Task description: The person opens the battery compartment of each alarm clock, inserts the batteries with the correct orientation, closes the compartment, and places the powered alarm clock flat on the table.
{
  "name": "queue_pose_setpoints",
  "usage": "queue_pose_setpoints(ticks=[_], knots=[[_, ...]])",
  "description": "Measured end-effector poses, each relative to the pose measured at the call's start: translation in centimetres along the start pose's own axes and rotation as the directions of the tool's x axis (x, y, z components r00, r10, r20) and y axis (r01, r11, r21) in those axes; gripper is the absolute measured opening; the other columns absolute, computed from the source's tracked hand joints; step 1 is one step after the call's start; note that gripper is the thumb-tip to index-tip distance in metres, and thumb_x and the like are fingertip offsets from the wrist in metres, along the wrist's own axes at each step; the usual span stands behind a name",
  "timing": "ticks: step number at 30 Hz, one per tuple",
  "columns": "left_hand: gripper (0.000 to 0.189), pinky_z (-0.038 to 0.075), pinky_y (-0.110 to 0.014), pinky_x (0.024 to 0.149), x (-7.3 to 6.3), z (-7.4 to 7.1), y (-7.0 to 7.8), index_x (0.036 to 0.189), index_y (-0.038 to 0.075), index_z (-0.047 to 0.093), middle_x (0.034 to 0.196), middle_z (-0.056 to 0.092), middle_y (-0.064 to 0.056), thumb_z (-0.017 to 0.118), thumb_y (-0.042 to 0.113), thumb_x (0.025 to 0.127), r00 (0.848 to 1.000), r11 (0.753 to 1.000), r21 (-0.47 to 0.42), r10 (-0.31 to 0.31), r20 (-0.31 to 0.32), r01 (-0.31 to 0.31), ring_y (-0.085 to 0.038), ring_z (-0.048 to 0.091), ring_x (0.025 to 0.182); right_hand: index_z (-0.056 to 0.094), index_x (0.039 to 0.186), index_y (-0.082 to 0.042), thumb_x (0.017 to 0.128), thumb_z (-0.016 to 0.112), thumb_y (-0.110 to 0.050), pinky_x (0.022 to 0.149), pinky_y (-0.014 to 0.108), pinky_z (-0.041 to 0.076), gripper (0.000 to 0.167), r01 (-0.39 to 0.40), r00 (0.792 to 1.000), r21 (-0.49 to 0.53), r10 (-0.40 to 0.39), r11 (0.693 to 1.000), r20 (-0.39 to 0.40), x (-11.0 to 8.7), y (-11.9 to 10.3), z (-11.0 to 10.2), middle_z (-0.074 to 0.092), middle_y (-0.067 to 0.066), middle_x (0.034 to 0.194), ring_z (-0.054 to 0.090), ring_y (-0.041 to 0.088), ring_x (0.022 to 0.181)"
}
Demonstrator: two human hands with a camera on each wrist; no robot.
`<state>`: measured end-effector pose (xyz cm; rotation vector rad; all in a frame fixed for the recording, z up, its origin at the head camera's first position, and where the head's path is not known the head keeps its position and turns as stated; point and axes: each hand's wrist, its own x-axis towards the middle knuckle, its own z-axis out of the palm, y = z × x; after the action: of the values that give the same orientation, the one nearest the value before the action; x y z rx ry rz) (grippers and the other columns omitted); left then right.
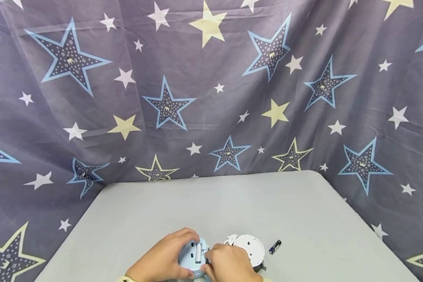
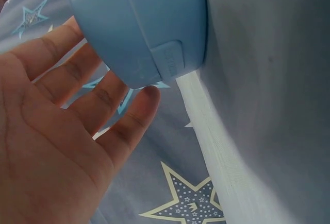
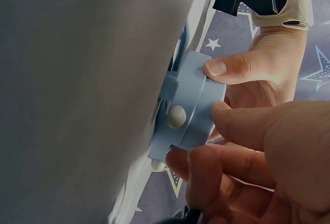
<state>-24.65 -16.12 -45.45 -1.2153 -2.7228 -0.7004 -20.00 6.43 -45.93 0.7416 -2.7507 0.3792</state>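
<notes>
A light blue alarm clock [image 1: 187, 255] lies back up at the table's near side, showing two black knobs and a pale battery [image 1: 198, 252] in its slot. My left hand [image 1: 165, 254] grips it from the left, thumb at the near edge and fingers at the far edge. In the left wrist view, fingers [image 2: 136, 113] reach along the blue casing [image 2: 139, 23]. From the right, my right hand [image 1: 230, 264] pinches the clock's edge beside the slot. The right wrist view shows curled fingertips [image 3: 178, 163] at the casing's lower corner, near a white round knob [image 3: 176, 116].
Just right of my right hand, partly covered by it, sits a white round clock-like piece [image 1: 252, 247] with a dark underside. A loose dark battery [image 1: 275, 247] lies farther right on the grey table [image 1: 211, 207]. A star-patterned curtain [image 1: 211, 98] hangs behind and at both sides.
</notes>
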Motion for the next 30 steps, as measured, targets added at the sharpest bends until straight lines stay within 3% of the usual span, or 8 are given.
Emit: queue_pose_setpoints(ticks=[17,30], knots=[[0.069,0.053,-0.034,0.102,0.11,0.0,-0.05,0.124,0.017,0.065,0.132,0.062,0.009,0.093,0.029,0.062,1.0,1.0,0.013,0.013,-0.007,-0.013,-0.01,0.061,0.119,0.072,0.079,-0.029,0.083,0.08,-0.045,0.046,0.027,0.036,0.018,-0.001,1.0,0.005,0.001,1.0,0.003,0.08,-0.03,-0.04,0.055,-0.015,0.067,0.056,0.001,0.061],[0.067,0.053,-0.034,0.102,0.02,0.15,-0.19,0.123,0.018,0.065,0.134,0.06,0.01,0.093,0.03,0.063,1.0,1.0,0.004,0.008,0.003,-0.008,-0.009,0.059,0.12,0.067,0.073,-0.029,0.083,0.08,-0.045,0.045,0.026,0.033,0.022,-0.005,1.0,0.011,0.005,1.0,0.008,0.02,-0.11,-0.19,0.052,-0.015,0.065,0.05,-0.001,0.058]])
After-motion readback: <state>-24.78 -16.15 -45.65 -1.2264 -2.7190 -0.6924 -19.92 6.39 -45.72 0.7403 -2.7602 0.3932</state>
